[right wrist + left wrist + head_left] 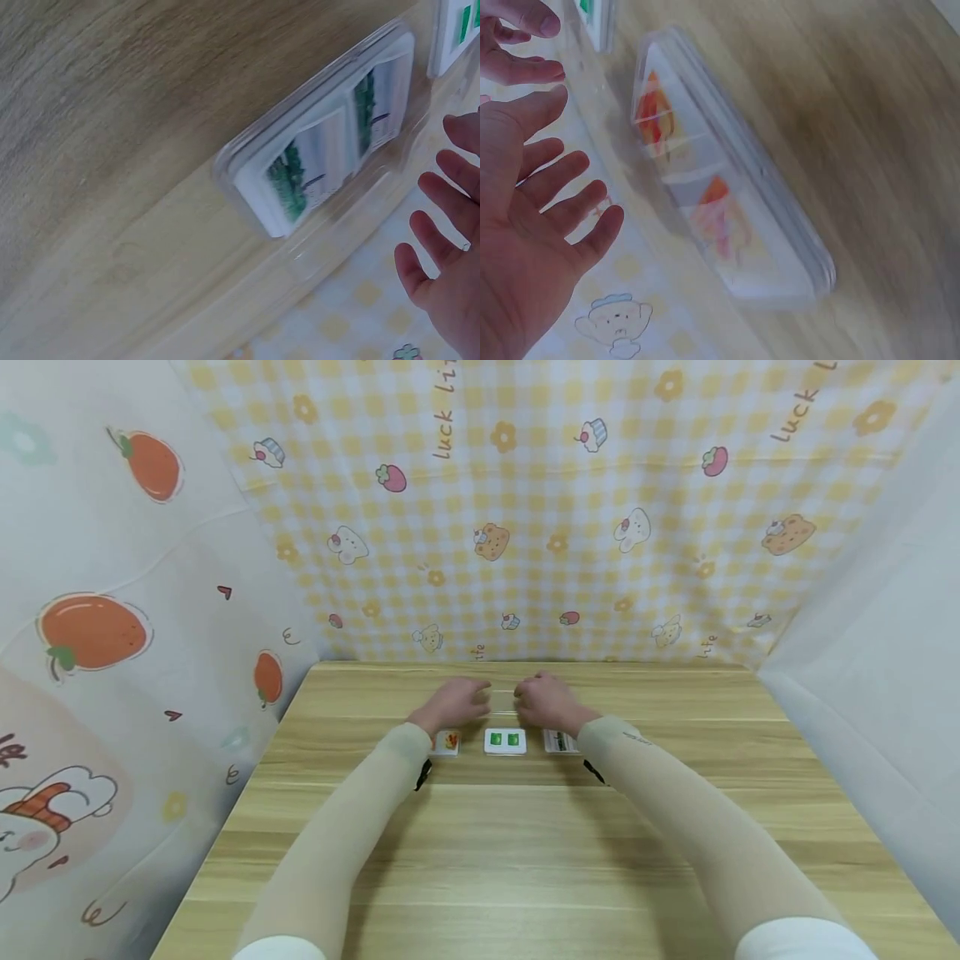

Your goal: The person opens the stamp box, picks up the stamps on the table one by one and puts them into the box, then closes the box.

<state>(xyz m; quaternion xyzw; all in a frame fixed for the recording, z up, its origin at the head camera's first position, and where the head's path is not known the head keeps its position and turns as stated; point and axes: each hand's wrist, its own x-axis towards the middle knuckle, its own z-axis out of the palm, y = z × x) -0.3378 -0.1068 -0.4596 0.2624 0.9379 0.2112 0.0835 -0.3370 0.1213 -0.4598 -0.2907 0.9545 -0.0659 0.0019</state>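
Note:
My left hand [455, 702] and right hand [551, 700] face each other over the far part of the table, with a gap between their fingertips. In the left wrist view my left hand [536, 217] has spread fingers with nothing in them, beside a clear case of cards [705, 191] with orange and red pictures. My right hand [450, 225] is likewise spread and empty near a case of cards [322, 150] with green plant pictures. Between the two sits a stack of cards [505, 741] with two green pictures. Clear plastic [504, 701] shows between the hands.
The wooden table [495, 868] reaches back to a yellow checked cloth [495, 585]. A white cloth with fruit prints [150, 560] hangs at the left, and a plain white one [877, 610] at the right.

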